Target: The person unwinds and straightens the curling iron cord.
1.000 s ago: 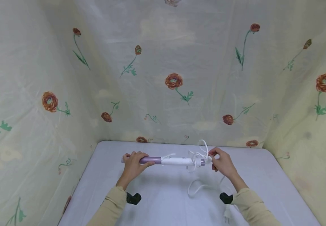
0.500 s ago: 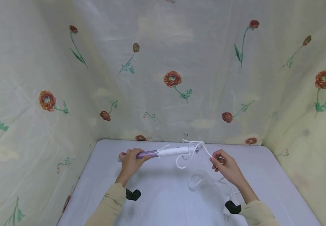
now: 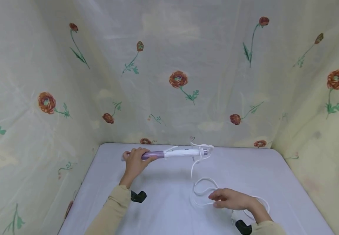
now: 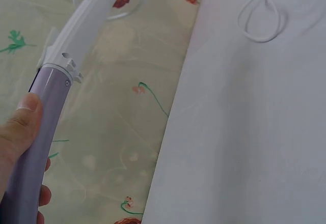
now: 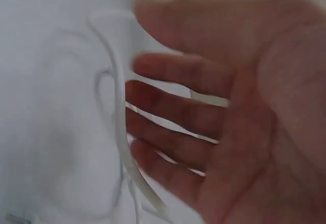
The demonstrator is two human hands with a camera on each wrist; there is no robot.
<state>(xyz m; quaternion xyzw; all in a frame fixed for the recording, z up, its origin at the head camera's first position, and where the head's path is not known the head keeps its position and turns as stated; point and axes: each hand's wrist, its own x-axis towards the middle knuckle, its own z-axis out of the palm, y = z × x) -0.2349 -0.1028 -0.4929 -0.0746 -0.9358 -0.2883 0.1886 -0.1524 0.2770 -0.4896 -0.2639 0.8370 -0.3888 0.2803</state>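
Observation:
My left hand (image 3: 135,162) grips the purple barrel of a curling iron (image 3: 183,152), held level above the table. In the left wrist view my thumb lies along the purple barrel (image 4: 43,112), with fingertips showing on its other side. A small lever stands up where purple meets white. Loops of white cord (image 3: 192,168) hang around the iron's right end and run down to the table. My right hand (image 3: 232,199) is low over the cord there, fingers spread and holding nothing. In the right wrist view the cord (image 5: 119,107) passes right at its fingertips.
A white table (image 3: 163,199) lies below, its far edge against a flowered curtain (image 3: 157,98) that also closes both sides. The cord's plug (image 3: 234,216) lies near my right wrist. Black wrist cameras (image 3: 138,196) sit under both forearms.
My right hand has let go of the cord at the iron's right end and moved down toward the table. The cord now hangs straighter. My left hand keeps its grip on the curling iron.

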